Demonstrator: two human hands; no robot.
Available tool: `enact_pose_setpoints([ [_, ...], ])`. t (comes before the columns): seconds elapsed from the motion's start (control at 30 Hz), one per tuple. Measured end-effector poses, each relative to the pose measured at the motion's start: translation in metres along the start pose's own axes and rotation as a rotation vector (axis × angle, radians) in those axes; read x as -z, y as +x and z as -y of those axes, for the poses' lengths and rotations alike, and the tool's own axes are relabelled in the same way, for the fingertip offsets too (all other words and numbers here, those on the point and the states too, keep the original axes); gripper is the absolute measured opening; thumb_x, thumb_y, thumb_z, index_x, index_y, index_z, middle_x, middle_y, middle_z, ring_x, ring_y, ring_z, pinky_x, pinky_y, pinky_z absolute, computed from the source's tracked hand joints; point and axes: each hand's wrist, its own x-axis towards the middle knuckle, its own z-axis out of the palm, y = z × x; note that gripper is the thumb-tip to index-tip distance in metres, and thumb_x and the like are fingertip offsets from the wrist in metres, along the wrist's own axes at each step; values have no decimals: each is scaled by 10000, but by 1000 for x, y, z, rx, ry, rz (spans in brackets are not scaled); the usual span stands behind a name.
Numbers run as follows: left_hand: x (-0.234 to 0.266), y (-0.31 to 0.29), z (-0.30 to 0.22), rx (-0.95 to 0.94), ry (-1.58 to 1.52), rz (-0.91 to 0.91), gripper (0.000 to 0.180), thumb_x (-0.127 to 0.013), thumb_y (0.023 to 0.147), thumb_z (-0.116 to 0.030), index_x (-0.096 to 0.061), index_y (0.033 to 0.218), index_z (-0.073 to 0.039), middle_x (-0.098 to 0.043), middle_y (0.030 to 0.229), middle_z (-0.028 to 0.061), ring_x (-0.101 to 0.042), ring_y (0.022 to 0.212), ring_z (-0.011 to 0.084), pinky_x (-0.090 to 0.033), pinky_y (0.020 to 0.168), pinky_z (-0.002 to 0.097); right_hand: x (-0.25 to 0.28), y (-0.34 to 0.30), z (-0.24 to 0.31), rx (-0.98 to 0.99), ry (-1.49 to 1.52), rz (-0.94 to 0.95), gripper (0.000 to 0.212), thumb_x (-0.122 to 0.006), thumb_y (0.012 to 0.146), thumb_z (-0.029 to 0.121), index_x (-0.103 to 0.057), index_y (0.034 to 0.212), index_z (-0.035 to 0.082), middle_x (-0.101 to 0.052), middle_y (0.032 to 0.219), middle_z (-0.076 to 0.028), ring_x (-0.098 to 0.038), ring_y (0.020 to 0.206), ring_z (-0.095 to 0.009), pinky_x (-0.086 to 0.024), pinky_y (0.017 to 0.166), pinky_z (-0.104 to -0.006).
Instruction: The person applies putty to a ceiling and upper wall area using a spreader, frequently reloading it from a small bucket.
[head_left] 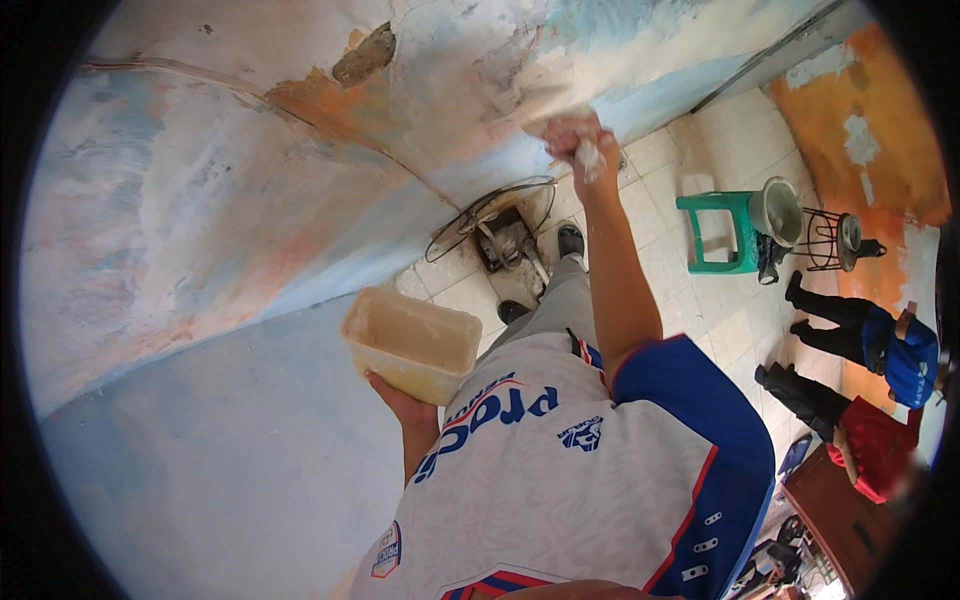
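Your left hand (400, 402) is cupped under a rectangular, translucent cream plastic tub (412, 343), gripping it from below at waist height, close against your white and blue shirt (560, 470). The tub's open mouth faces up and its inside looks smeared pale. Your right arm stretches straight out to the peeling wall (250, 180), and your right hand (580, 140) is closed around a small whitish tool (590, 158), pressed to a patch of pale filler where blue paint meets bare orange plaster. I cannot tell what kind of tool it is. Below your arm, on the tiled floor (700, 300), a round wire fan (495, 215) lies near your shoes. Further right stands a green plastic stool (720, 235) with a pale bucket (778, 210) just beside it. Two people sit by the orange wall at the right edge.
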Motion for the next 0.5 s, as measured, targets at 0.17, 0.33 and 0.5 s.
enact_pose_setpoints([
  [0.17, -11, 8, -5, 0, 16, 29, 734, -271, 983, -660, -254, 1522, -162, -341, 1534, 84, -369, 1387, 297, -350, 1134, 448, 100, 29, -85, -66, -288, 4, 526, -631, 875, 465, -625, 899, -61, -670, 846, -183, -677, 696, -281, -610, 664, -395],
  [0.33, -24, 7, -4, 24, -6, -36, 738, -294, 978, -663, -263, 1518, -161, -357, 1521, 84, -379, 1378, 289, -359, 1126, 439, -31, 89, 12, -175, -215, -179, 198, -526, 962, 90, -572, 982, -102, -655, 938, -197, -689, 752, -305, -626, 684, -406],
  [0.5, -18, 18, -2, -43, -69, 8, 752, -315, 970, -669, -270, 1514, -152, -363, 1516, 84, -388, 1371, 290, -377, 1114, 446, -49, 29, 81, -40, -167, 26, 297, -562, 941, 249, -597, 974, -43, -631, 835, -138, -662, 757, -272, -586, 696, -421],
])
